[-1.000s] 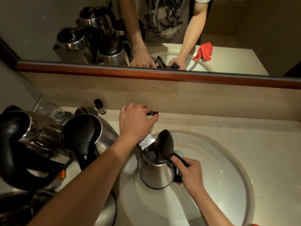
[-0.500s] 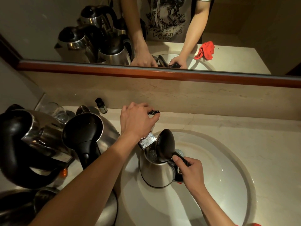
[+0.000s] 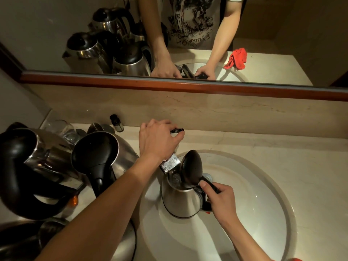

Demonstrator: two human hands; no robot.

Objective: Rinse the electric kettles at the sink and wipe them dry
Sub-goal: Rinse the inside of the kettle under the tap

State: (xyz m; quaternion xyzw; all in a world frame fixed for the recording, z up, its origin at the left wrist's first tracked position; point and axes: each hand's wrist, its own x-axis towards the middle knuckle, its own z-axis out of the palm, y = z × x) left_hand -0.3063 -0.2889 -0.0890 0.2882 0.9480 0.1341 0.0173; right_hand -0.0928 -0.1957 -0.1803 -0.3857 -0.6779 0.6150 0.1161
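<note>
Nearest the body, the right hand point(image 3: 221, 199) is gripping the black handle of the kettle point(image 3: 181, 199), fingers curled round it, thumb lying up by the lid hinge. The kettle is standing upright in the sink point(image 3: 263, 213), directly left of that hand, its long axis vertical and its lid point(image 3: 192, 169) tipped open toward the right hand.

Just beyond the kettle's open mouth, the tap spout point(image 3: 169, 163) is reaching over the rim — water seems to be churning inside, though the stream itself is hard to make out. Farther still, the left hand point(image 3: 158, 141) is curling over the tap lever point(image 3: 177, 131), so the two hands are sitting apart with the kettle between them, the right one nearer.

The coming move likely turns on this: the mouth is lying under the spout, and the right hand alone is placed to tip or lift the kettle — the left would be shutting off the water.

Left of the left arm, other kettles point(image 3: 98, 161) are crowding the counter point(image 3: 310, 166). Farthest off, the mirror point(image 3: 282, 25) is showing a red cloth point(image 3: 237, 58).
</note>
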